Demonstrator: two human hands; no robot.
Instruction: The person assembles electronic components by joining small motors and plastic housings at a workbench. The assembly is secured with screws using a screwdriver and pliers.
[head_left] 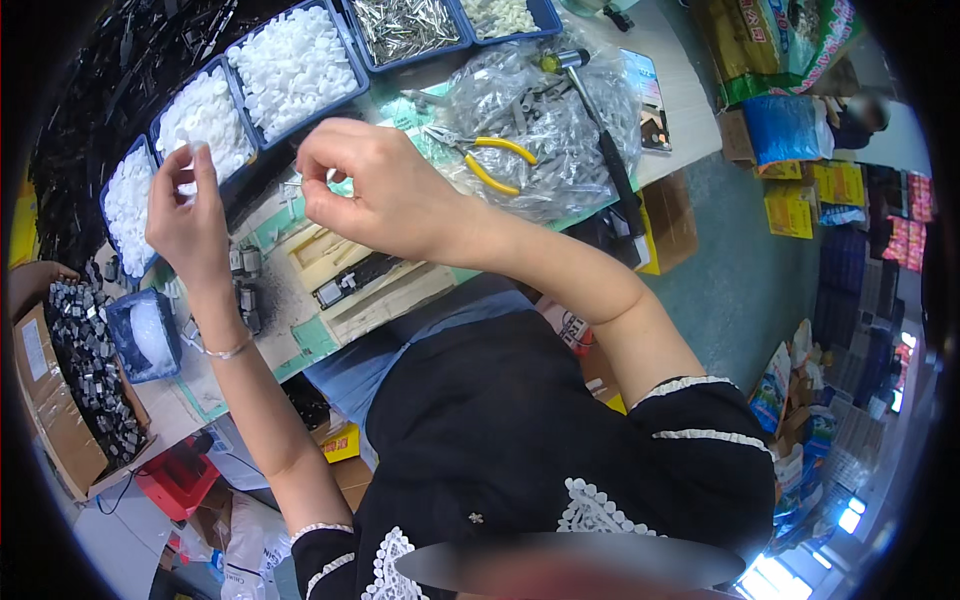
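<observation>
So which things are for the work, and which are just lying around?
Probably for the work:
- small white pieces, near the left hand
- black-and-silver part, on the table below the right hand

Probably just lying around now:
- hammer, in neither hand
- yellow-handled pliers, also in neither hand
- red bin, below the tabletop

Left of and beyond the person's fingers [207, 175] stand five blue trays [420, 59]: three of white pieces [297, 72], one of metal pins [408, 28], one of cream pieces [500, 18]. To the right: one hammer [617, 168], one pliers [508, 146].
</observation>
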